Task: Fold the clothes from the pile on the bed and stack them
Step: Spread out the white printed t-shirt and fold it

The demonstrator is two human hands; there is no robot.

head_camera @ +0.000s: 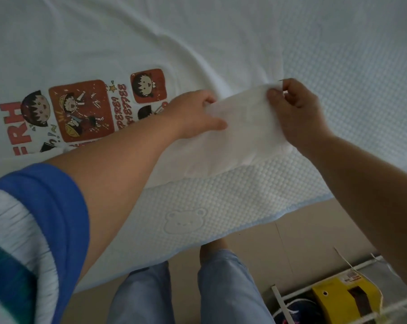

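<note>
So I've got the white t-shirt [85, 66] spread flat on the bed [338, 66], with my left hand [195, 115] and right hand [298, 113] both pinching its sleeve [244, 127], lifted near the mattress edge.

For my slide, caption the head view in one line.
Both hands, left hand and right hand, pinch a sleeve of the white cartoon-print T-shirt spread on the bed.

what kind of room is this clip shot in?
Probably a bedroom at home. A person stands at a bed with a quilted white cover, folding a printed white T-shirt on it, and a wire rack of belongings sits on the floor alongside.
</note>
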